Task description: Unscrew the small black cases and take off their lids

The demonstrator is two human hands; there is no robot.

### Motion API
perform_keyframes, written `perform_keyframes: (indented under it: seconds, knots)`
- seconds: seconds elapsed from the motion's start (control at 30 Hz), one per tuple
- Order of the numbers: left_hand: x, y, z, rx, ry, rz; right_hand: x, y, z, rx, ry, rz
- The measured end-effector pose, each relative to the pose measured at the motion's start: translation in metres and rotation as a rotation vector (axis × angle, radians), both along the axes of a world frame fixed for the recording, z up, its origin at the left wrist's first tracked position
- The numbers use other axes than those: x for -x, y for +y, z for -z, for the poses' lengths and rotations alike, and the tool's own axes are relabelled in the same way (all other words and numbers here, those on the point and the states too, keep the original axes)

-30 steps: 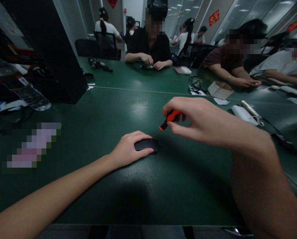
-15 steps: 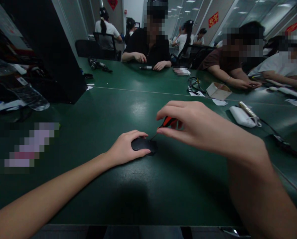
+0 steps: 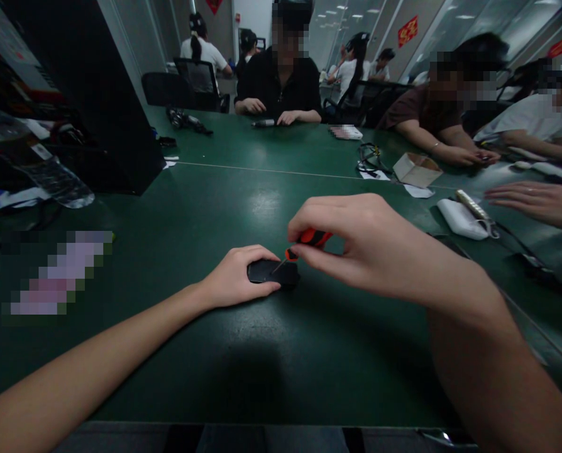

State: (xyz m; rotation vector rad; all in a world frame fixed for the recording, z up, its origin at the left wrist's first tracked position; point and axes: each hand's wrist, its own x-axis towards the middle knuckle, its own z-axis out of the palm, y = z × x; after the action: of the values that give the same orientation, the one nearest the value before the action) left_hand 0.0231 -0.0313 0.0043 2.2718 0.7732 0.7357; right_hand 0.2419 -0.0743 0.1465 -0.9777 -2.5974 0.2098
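A small flat black device (image 3: pixel 272 272) lies on the green table (image 3: pixel 243 201) in front of me. My left hand (image 3: pixel 236 277) is closed round its left end and holds it down. My right hand (image 3: pixel 356 242) pinches a small screwdriver with a red and black handle (image 3: pixel 309 240). Its thin tip points down and left onto the top of the black device.
A black box (image 3: pixel 92 94) and a plastic bottle (image 3: pixel 49 176) stand at the left. A cardboard box (image 3: pixel 415 168), cables (image 3: pixel 370 158) and a white pouch (image 3: pixel 462 218) lie at the right. Several people sit round the far side; another person's hand (image 3: pixel 535 202) reaches in at the right edge.
My right hand has moved left and down, bringing the screwdriver tip onto the black device. Another person's hand has come into view at the right edge.
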Motion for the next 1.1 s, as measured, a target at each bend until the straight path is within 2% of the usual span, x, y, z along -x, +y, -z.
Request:
perform_keyframes:
  seconds: [0.27, 0.67, 1.1]
  knots:
    - [-0.0002, 0.0003, 0.0022, -0.019, -0.018, 0.001, 0.004, 0.0016, 0.007, 0.001, 0.02, -0.04]
    - [0.0007, 0.0013, 0.006, -0.026, -0.043, 0.017, 0.0061, -0.0008, 0.0067, 0.0, 0.012, -0.08]
    - [0.0011, 0.0002, 0.0094, -0.114, -0.04, 0.024, 0.0064, -0.0031, 0.0053, 0.017, -0.025, -0.071]
